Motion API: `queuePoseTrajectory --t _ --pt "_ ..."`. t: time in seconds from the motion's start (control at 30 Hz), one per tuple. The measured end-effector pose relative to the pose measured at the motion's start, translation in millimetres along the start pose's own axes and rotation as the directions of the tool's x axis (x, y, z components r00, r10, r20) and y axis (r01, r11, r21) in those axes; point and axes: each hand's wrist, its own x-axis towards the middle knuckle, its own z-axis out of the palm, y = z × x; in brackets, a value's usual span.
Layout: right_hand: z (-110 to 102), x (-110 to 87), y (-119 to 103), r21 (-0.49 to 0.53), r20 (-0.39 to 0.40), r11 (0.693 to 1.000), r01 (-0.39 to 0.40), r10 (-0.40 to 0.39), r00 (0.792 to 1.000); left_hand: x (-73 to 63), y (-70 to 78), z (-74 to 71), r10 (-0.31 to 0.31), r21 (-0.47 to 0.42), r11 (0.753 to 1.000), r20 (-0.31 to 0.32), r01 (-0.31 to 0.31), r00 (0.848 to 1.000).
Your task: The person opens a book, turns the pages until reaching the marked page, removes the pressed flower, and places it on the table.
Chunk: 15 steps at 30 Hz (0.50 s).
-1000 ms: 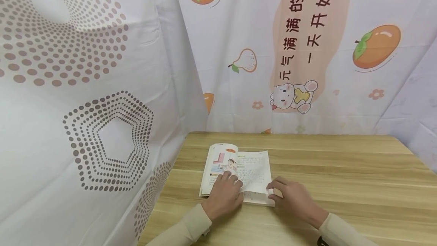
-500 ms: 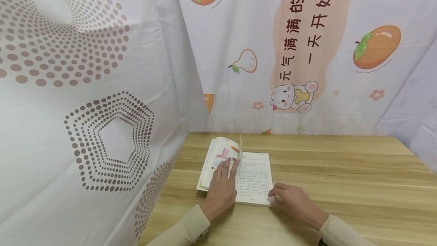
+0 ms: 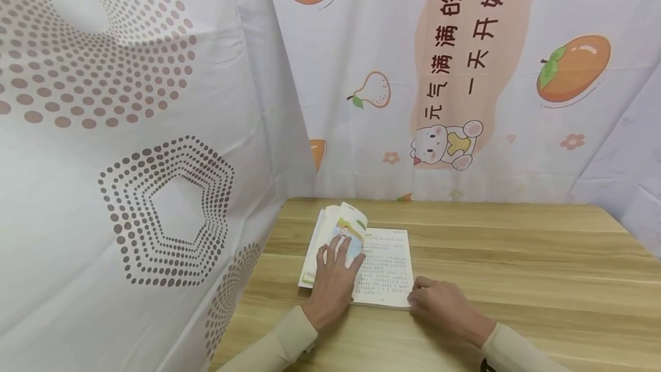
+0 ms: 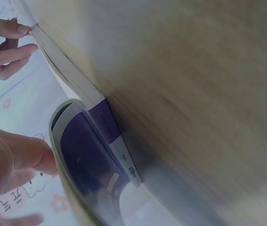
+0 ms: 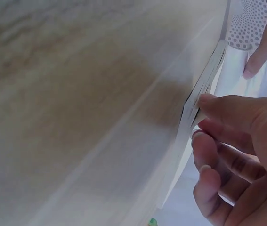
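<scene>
An open paperback book (image 3: 384, 263) lies on the wooden table, its right page covered in small print. My left hand (image 3: 333, 278) rests with spread fingers on the illustrated left pages (image 3: 347, 228), which bow up from the spine. At the book's lower right corner, my right hand (image 3: 443, 304) pinches page edges between thumb and forefinger, the other fingers curled beneath in the right wrist view. The left wrist view shows the purple and white spine (image 4: 106, 120) low against the table, the curved cover beside my left fingers (image 4: 29, 153).
The wooden table (image 3: 516, 257) extends to the right of the book. A white curtain with dotted patterns (image 3: 165, 211) hangs close on the left, and another with printed fruit (image 3: 573, 68) hangs behind the table's far edge.
A page lifted by the right hand has swung over to the left side, where a different picture now shows. The left hand has shifted slightly left; the right hand is back at the page corner.
</scene>
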Motion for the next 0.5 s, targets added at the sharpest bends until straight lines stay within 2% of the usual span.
queuePoseTrajectory --t 0.1,0.2,0.5 --pt "1.6 1.8 0.3 -0.025 -0.005 0.999 0.025 -0.025 1.000 -1.9 -0.8 0.6 0.045 0.007 0.999 0.061 -0.045 0.997" --pt "2.2 3.9 -0.9 -0.068 -0.009 0.996 0.056 -0.056 0.998 -4.0 -1.0 2.2 0.080 -0.003 0.997 0.094 -0.080 0.992" --pt "-1.8 7.0 -6.3 -0.155 -0.029 0.982 0.107 -0.113 0.993 -3.8 0.2 1.6 0.102 -0.048 0.994 0.152 -0.095 0.983"
